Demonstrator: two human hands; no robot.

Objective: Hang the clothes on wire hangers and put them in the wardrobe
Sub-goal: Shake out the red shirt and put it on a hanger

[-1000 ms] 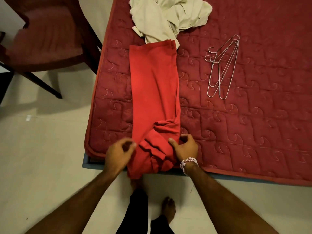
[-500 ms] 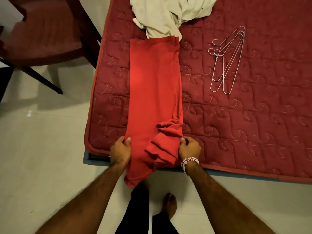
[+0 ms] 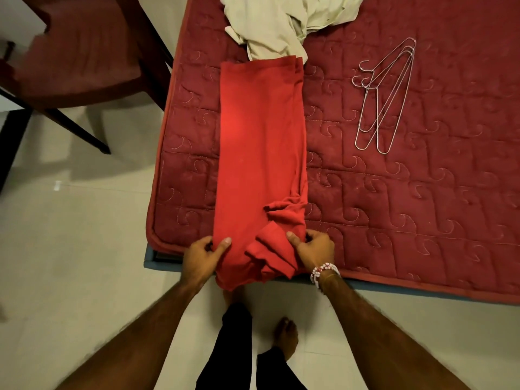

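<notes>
Red knit cloth was pinched at both sides of its near end. The left hand (image 3: 202, 257) pressed its thumb down on the fabric's left edge, with the other fingers curled beneath and mostly out of sight. The right hand (image 3: 313, 249), a beaded bracelet (image 3: 323, 272) at its wrist, did the same on the right, its thumb laid over the bunched sleeves and its fingers tucked against the side. Held at two matching points, the red shirt (image 3: 261, 130) looked ready to be lifted or drawn taut by that end, probably so a hanger could go in.

The shirt lay folded lengthwise into a long narrow strip, running away from the person across the corner of the quilted maroon mattress (image 3: 422, 209). Its near end drooped over the edge above a bare foot (image 3: 287, 334). The fold kept it flat, and only the sleeves by the right hand were rumpled. Its far end met a crumpled beige garment (image 3: 284, 21), presumably next in line. The wire hangers (image 3: 385, 99), a small nested bunch, lay to the right on the mattress, well apart from the shirt yet on the right arm's side. A dark red chair (image 3: 78, 54) stood on the pale floor (image 3: 70, 249) to the left. No wardrobe was in view.
</notes>
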